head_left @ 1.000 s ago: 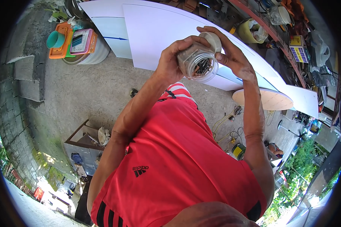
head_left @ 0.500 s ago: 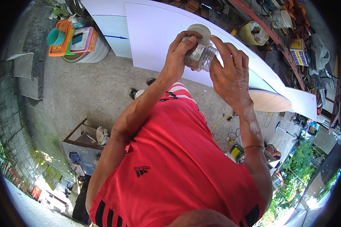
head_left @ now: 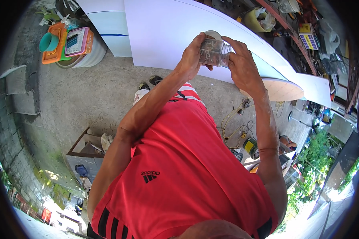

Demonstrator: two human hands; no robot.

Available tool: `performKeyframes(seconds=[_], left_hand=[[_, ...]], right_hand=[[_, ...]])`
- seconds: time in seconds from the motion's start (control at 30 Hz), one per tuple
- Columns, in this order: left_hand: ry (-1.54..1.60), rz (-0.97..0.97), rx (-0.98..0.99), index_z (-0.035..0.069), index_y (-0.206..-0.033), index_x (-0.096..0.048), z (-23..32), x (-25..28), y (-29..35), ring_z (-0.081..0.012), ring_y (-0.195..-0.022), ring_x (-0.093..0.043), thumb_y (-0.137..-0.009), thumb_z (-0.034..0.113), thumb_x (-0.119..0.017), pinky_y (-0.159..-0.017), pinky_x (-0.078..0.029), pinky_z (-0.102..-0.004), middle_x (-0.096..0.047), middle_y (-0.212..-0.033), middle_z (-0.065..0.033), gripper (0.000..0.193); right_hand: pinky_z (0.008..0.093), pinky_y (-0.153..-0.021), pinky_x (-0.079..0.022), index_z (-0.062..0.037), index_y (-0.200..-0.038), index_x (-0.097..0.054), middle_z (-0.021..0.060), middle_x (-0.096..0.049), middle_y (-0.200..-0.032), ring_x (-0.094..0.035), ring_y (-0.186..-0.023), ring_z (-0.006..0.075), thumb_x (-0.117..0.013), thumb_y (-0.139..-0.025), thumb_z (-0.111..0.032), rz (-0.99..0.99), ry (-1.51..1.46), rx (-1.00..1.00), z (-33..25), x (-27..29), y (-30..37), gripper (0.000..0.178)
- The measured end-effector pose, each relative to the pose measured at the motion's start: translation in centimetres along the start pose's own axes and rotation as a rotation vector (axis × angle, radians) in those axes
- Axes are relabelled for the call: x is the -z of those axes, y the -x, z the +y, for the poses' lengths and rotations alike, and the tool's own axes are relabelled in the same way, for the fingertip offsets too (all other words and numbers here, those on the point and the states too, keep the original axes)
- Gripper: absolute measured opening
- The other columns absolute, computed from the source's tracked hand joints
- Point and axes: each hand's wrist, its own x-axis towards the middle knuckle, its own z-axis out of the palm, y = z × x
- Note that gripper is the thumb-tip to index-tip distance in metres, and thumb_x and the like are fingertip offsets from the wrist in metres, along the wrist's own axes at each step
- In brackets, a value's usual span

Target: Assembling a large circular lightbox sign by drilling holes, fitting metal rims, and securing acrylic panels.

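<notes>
My left hand (head_left: 193,53) is closed round a clear plastic jar (head_left: 211,51), held on its side with the threaded mouth facing right. Small thin pieces lie inside, too small to name. A round whitish lid (head_left: 213,34) shows just beyond the jar, by my left fingertips; how it is held is hidden. Over the jar's mouth is my right hand (head_left: 245,67), its index finger stretched toward the lid and apart from the other fingers, which curve at the rim. I see nothing held in it, though part of its palm side is hidden.
Large white sheets (head_left: 159,36) stand ahead, beside a rounded wooden board (head_left: 283,89). At the left, a white bucket (head_left: 95,51) carries orange and pink trays and a teal cup (head_left: 49,42). Cords (head_left: 227,123) lie on the concrete floor at right. Shelving with a yellowish bin (head_left: 257,20) is far right.
The jar has turned so its side and the pieces inside show more plainly. My right hand has come in closer to its mouth, its fingers less spread. The lid shows less.
</notes>
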Motion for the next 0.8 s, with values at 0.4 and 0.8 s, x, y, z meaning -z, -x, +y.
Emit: performKeyframes(seconds=[0.4,0.8], left_hand=[[-0.041,-0.115,0.031,0.003,-0.116,-0.058,-2.4,0.4,2.4,-0.0201,-0.074,-0.069,-0.107,0.039,-0.031,-0.045,-0.051,-0.0347,-0.069,-0.097,-0.0093,0.046],[0.134,-0.353,0.067,0.001,-0.118,-0.058,-11.9,-4.6,-1.8,-0.0211,-0.081,-0.071,-0.105,0.036,-0.028,-0.049,-0.058,-0.0341,-0.069,-0.103,-0.0139,0.049]], right_hand=[[0.0459,-0.108,-0.041,0.0035,-0.09,-0.068,0.0103,-0.042,-0.152,-0.046,-0.13,0.0311,-0.062,-0.086,-0.002,0.052,-0.126,-0.109,-0.6,-1.8,3.9,0.009],[0.0461,-0.105,-0.044,0.0034,-0.097,-0.07,0.0146,-0.046,-0.146,-0.048,-0.127,0.0329,-0.061,-0.086,0.001,0.327,0.048,-0.126,3.6,-0.1,13.7,0.015]])
